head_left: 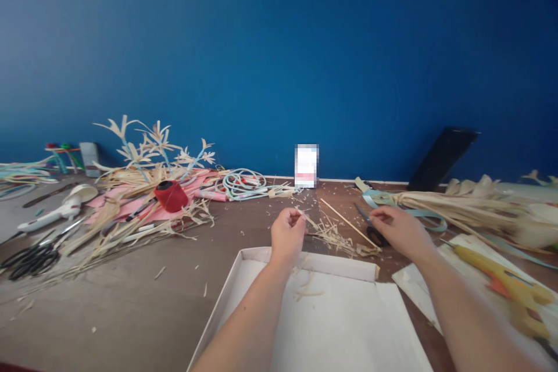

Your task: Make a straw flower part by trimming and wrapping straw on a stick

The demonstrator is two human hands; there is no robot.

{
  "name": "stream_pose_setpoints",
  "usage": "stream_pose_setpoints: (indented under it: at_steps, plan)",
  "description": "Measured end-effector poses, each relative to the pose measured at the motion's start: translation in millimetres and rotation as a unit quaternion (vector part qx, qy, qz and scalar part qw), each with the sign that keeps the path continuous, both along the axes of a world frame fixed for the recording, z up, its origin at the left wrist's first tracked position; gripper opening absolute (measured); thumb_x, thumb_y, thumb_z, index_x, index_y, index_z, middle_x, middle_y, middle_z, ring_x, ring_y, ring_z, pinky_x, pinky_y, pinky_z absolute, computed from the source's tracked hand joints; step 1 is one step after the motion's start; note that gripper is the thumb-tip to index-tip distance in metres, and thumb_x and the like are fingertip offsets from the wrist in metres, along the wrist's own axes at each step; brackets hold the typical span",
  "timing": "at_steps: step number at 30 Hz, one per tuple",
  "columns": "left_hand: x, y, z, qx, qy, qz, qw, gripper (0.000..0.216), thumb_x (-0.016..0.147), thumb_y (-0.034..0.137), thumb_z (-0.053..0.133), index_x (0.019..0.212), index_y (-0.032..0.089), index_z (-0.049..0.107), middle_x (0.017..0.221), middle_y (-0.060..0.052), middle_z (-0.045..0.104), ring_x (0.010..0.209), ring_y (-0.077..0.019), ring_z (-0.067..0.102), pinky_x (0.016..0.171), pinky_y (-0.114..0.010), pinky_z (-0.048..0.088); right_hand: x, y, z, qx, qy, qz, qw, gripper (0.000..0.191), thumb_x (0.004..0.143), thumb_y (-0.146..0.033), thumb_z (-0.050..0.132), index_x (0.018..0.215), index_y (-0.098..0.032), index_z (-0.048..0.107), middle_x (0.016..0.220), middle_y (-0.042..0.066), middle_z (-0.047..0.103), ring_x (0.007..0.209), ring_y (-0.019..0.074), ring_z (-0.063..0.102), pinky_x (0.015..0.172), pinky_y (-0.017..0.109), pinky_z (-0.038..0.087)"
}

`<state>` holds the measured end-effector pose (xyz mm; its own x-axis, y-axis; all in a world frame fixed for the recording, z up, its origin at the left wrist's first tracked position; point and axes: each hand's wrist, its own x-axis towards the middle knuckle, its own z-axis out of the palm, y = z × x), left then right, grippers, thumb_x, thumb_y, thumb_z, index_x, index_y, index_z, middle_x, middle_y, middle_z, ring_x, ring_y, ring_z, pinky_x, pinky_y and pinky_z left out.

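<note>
Above the far rim of a shallow white box [305,257] is my left hand [288,233], its thumb and fingers pinched together. A thin pale strip seems to stick out at the fingertips, but I cannot make out what they hold. Further right, my right hand [400,231] hovers over black-handled scissors [375,233] on the table, the fingers drawn together. Anything between those fingertips is too small to name. Between the two hands lies a heap of straw-coloured scraps [333,235], with a thin stick [346,221] slanting past it.
On the left are dried-leaf flowers [159,139], a red thread spool [171,196], a white glue gun [65,209] and black-handled scissors [37,256]. A yellow glue gun [497,270] and dried husks [488,203] lie right. A blurred-out upright panel [306,165] stands against the blue wall [279,58].
</note>
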<state>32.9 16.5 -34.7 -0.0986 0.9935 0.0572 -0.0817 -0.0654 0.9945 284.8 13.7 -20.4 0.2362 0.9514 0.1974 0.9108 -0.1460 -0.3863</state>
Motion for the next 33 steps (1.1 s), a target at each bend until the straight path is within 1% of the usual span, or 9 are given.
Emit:
stream_pose_setpoints:
  at_steps: [3, 6, 11, 14, 17, 21, 25, 30, 33]
  plan:
    - [0.8, -1.0, 1.2, 0.005, -0.011, -0.003, 1.000, 0.013, 0.071, 0.027, 0.054, 0.079, 0.017, 0.053, 0.078, -0.002, 0.064, 0.052, -0.0061, 0.051, 0.046, -0.016, 0.039, -20.0, -4.3, -0.7, -0.069, -0.044, 0.049, 0.995, 0.024, 0.071, -0.047, 0.051, 0.082, -0.030, 0.065, 0.087, -0.001, 0.066, 0.072, 0.0191, 0.059, 0.054, 0.026, 0.034]
    - [1.0, -1.2, 1.6, 0.009, 0.001, 0.006, 1.000, 0.014, 0.070, 0.026, 0.054, 0.081, 0.016, 0.054, 0.076, -0.001, 0.063, 0.051, -0.0057, 0.050, 0.046, -0.016, 0.039, -32.5, -6.7, -5.0, -0.104, -0.096, 0.042, 0.989, 0.016, 0.072, -0.037, 0.051, 0.076, -0.028, 0.064, 0.081, 0.000, 0.065, 0.070, 0.0193, 0.058, 0.052, 0.026, 0.031]
    - [0.0, -1.1, 1.1, 0.014, 0.014, 0.001, 1.000, 0.016, 0.070, 0.025, 0.054, 0.084, 0.016, 0.057, 0.075, -0.001, 0.063, 0.053, -0.0060, 0.050, 0.049, -0.016, 0.039, -31.2, -5.5, -10.1, -0.132, -0.104, 0.024, 0.985, 0.014, 0.068, -0.023, 0.051, 0.077, -0.025, 0.061, 0.078, 0.002, 0.064, 0.072, 0.0197, 0.059, 0.053, 0.027, 0.030]
    - [-1.1, -1.2, 0.9, 0.018, 0.009, -0.003, 1.000, 0.017, 0.071, 0.026, 0.055, 0.085, 0.016, 0.058, 0.075, -0.001, 0.063, 0.054, -0.0060, 0.049, 0.050, -0.017, 0.039, -29.3, -4.7, -10.7, -0.123, -0.105, 0.027, 0.987, 0.012, 0.066, -0.022, 0.050, 0.074, -0.025, 0.060, 0.077, 0.002, 0.063, 0.071, 0.0199, 0.058, 0.053, 0.027, 0.031]
    - [-2.2, -0.4, 1.2, 0.026, -0.009, -0.007, 1.000, 0.019, 0.071, 0.028, 0.055, 0.085, 0.016, 0.059, 0.073, -0.001, 0.062, 0.051, -0.0055, 0.047, 0.048, -0.017, 0.037, -32.6, -5.3, -7.6, -0.056, -0.072, 0.033, 0.995, 0.014, 0.068, -0.026, 0.051, 0.079, -0.024, 0.060, 0.081, 0.002, 0.062, 0.070, 0.0185, 0.057, 0.054, 0.027, 0.034]
    - [-3.3, 0.3, 1.5, 0.043, -0.013, -0.002, 0.999, 0.022, 0.070, 0.032, 0.059, 0.085, 0.016, 0.062, 0.070, -0.001, 0.061, 0.053, -0.0064, 0.047, 0.050, -0.017, 0.038, -45.0, -10.0, 2.1, 0.103, 0.026, 0.050, 0.993, 0.015, 0.072, -0.029, 0.051, 0.085, -0.024, 0.057, 0.084, 0.002, 0.061, 0.071, 0.0169, 0.057, 0.061, 0.028, 0.040]
    - [-2.0, -2.5, 1.9, 0.074, -0.012, -0.039, 0.996, 0.026, 0.073, 0.034, 0.058, 0.091, 0.016, 0.063, 0.079, -0.003, 0.062, 0.063, -0.0092, 0.051, 0.056, -0.018, 0.040, -65.0, -20.4, 14.3, 0.218, 0.211, 0.083, 0.949, 0.016, 0.076, -0.032, 0.054, 0.088, -0.021, 0.054, 0.087, 0.005, 0.061, 0.076, 0.0184, 0.059, 0.072, 0.031, 0.045]
    - [1.5, -7.0, 3.9, 0.094, -0.031, -0.105, 0.990, 0.031, 0.075, 0.031, 0.058, 0.102, 0.017, 0.061, 0.086, -0.006, 0.061, 0.071, -0.0111, 0.052, 0.061, -0.019, 0.041, -89.4, -32.5, 24.4, 0.198, 0.424, 0.173, 0.866, 0.016, 0.079, -0.033, 0.056, 0.090, -0.022, 0.050, 0.097, 0.006, 0.062, 0.086, 0.0188, 0.061, 0.077, 0.033, 0.046]
    - [2.3, -7.7, 5.2, 0.079, -0.045, -0.124, 0.988, 0.034, 0.074, 0.028, 0.059, 0.106, 0.017, 0.058, 0.081, -0.004, 0.060, 0.068, -0.0095, 0.051, 0.061, -0.019, 0.041, -96.8, -33.7, 22.8, 0.138, 0.488, 0.181, 0.843, 0.019, 0.078, -0.036, 0.057, 0.087, -0.021, 0.051, 0.088, 0.005, 0.062, 0.073, 0.0148, 0.059, 0.066, 0.027, 0.046]
